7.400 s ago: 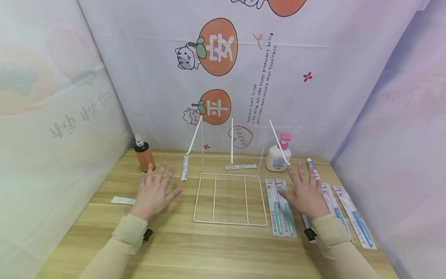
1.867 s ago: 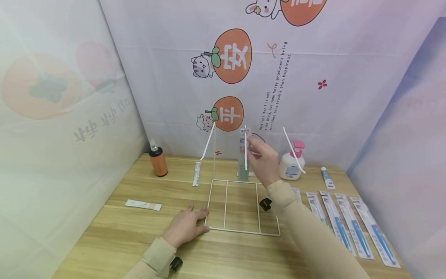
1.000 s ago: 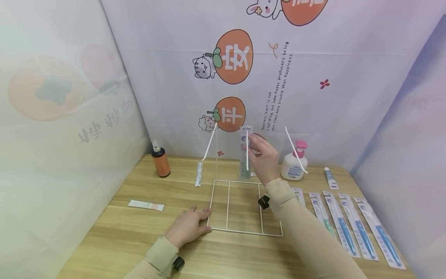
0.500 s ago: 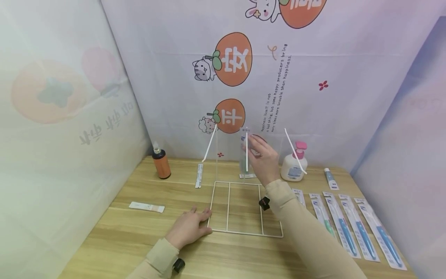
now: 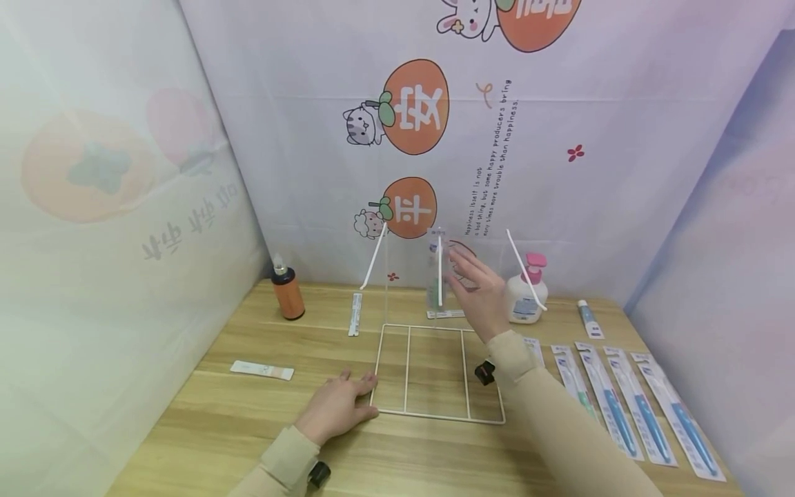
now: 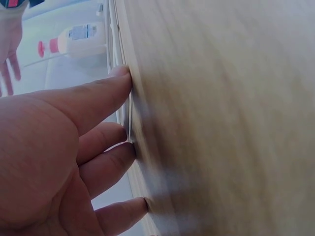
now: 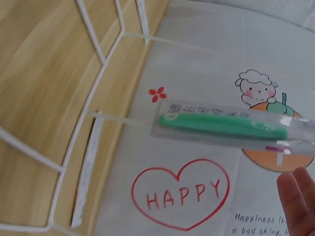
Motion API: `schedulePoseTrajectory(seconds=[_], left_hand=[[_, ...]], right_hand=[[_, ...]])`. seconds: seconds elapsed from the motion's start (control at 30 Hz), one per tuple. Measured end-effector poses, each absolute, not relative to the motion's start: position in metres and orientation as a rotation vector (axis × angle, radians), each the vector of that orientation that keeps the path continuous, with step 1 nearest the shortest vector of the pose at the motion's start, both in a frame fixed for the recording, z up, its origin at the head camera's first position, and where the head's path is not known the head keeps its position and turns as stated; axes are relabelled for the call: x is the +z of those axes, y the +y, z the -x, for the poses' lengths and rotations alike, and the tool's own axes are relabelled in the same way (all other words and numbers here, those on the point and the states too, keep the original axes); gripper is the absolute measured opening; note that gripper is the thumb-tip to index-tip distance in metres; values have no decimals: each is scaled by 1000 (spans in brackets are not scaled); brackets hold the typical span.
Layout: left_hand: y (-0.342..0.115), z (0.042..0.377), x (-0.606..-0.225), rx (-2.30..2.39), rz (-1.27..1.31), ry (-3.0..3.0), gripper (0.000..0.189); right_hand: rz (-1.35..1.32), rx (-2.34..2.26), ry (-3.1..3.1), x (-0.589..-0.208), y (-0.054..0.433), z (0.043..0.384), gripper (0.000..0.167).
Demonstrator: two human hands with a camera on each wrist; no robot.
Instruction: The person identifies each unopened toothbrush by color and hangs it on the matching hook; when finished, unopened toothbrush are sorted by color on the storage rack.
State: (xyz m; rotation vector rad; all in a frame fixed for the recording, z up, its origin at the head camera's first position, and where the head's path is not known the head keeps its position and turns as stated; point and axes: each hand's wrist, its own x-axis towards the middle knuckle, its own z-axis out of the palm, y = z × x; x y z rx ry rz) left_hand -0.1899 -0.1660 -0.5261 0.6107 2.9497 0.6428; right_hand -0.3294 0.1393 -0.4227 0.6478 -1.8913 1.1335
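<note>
A packaged toothbrush (image 5: 433, 266) with a green handle hangs upright at the middle arm (image 5: 440, 276) of a white wire rack (image 5: 437, 417). In the right wrist view the toothbrush pack (image 7: 221, 125) stands clear of the table. My right hand (image 5: 481, 293) is just right of it, its fingers (image 7: 295, 196) extended and apart from the pack. My left hand (image 5: 335, 407) rests at the rack's front left corner. In the left wrist view its thumb and fingers (image 6: 106, 167) touch the base wire and tabletop, loosely bent.
Several packaged toothbrushes (image 5: 649, 407) lie in a row at the right, one partly behind my right sleeve. A toothpaste tube (image 5: 590, 319), a white pump bottle (image 5: 524, 300) and an orange bottle (image 5: 288, 293) stand or lie farther back. Slim sachets (image 5: 262, 370) lie left and behind.
Earlier both hands were spread over the table. The right hand has since brought a toothbrush pack to the middle arm, and now has let go and drawn slightly right. The left hand stays put.
</note>
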Motion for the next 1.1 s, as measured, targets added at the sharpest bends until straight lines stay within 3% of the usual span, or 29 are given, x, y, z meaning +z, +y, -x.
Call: schedulePoseTrajectory(seconds=[0.57, 0.77, 1.1], left_hand=[[-166, 192, -528, 625, -601, 2966, 66], [-165, 189, -524, 637, -605, 2960, 66], [-163, 188, -524, 639, -599, 2959, 66]], right_hand=[[-454, 964, -2434, -474, 271, 296, 45], [-412, 851, -2680, -491, 316, 285, 56], [-380, 669, -2899, -519, 345, 283, 61]])
